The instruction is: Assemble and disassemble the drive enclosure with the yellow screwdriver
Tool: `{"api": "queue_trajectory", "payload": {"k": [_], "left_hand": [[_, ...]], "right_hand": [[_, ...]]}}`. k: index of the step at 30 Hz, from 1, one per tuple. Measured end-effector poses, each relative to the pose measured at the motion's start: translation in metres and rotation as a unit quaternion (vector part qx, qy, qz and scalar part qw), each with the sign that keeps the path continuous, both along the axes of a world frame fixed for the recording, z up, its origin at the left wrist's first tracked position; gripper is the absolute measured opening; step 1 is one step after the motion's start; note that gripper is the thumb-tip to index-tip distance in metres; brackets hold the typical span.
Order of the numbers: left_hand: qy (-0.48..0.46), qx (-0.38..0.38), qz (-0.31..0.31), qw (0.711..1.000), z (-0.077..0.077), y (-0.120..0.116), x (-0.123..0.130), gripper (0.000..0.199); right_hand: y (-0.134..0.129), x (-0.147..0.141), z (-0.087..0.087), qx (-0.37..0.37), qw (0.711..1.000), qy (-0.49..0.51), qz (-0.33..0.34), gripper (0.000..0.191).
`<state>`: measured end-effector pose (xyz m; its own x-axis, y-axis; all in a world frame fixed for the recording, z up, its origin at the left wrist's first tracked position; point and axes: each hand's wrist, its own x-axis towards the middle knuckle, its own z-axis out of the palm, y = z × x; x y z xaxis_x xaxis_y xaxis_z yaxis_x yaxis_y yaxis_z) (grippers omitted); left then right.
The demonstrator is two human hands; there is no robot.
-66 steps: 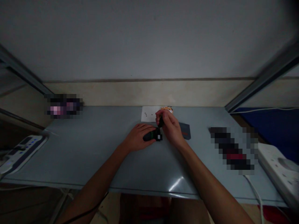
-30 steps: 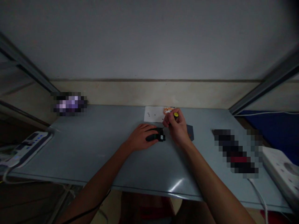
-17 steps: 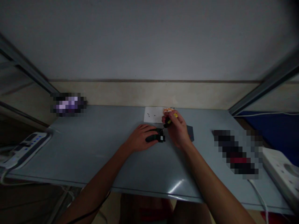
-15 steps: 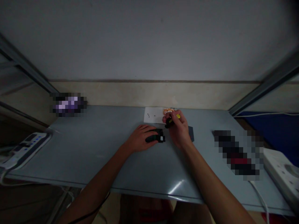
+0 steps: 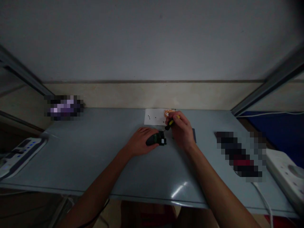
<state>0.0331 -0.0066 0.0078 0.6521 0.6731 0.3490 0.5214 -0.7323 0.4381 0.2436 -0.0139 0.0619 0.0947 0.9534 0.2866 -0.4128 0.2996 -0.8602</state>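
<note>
My left hand (image 5: 142, 141) is wrapped round a black device (image 5: 156, 139) shaped like a computer mouse, its right end uncovered, on the grey table (image 5: 99, 139). In my right hand (image 5: 182, 129) is a black and yellow screwdriver (image 5: 170, 123), its tip pointing down at the device's upper right part. Whether the tip touches is too small to tell. Behind the hands lies a white sheet (image 5: 152, 120) with several small dark screws and an orange animal picture (image 5: 168, 113), partly hidden by my right fingers.
A power strip (image 5: 22, 155) lies at the left edge and a white socket block (image 5: 286, 177) at the right. Blurred-out items (image 5: 65, 107) stand at the back left, others (image 5: 239, 155) at the right. A dark flat object (image 5: 194, 135) shows beside my right wrist.
The whole view has shifted slightly. My right hand and the screwdriver have tilted a little, and more of the device and the orange picture now shows. Both hands keep their holds.
</note>
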Motion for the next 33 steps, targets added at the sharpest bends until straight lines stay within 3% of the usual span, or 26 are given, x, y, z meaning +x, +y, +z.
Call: {"api": "queue_trajectory", "payload": {"k": [5,10,17,22,29,33], "left_hand": [[0.007,-0.001,-0.008,1.0,-0.002,0.0,-0.001,0.043],[0.003,0.02,-0.019,1.0,-0.003,0.001,-0.002,0.033],[0.008,0.023,-0.029,0.999,-0.002,0.001,-0.002,0.029],[0.002,0.016,-0.017,1.0,-0.003,0.002,-0.002,0.04],[-0.022,0.0,-0.003,1.0,0.001,-0.002,0.003,0.05],[-0.023,-0.013,0.014,1.0,-0.001,-0.007,0.015,0.058]], "right_hand": [[0.004,0.0,-0.005,-0.016,1.0,0.022,0.007,0.036],[0.002,-0.008,-0.005,0.022,0.997,-0.065,-0.043,0.034],[-0.004,-0.014,-0.002,0.029,0.996,-0.077,-0.033,0.037],[-0.005,-0.011,0.0,0.016,0.999,-0.034,0.009,0.045],[-0.009,-0.007,0.006,-0.008,0.998,-0.016,0.056,0.034],[-0.01,-0.009,0.003,0.005,0.998,-0.04,0.043,0.031]]}}
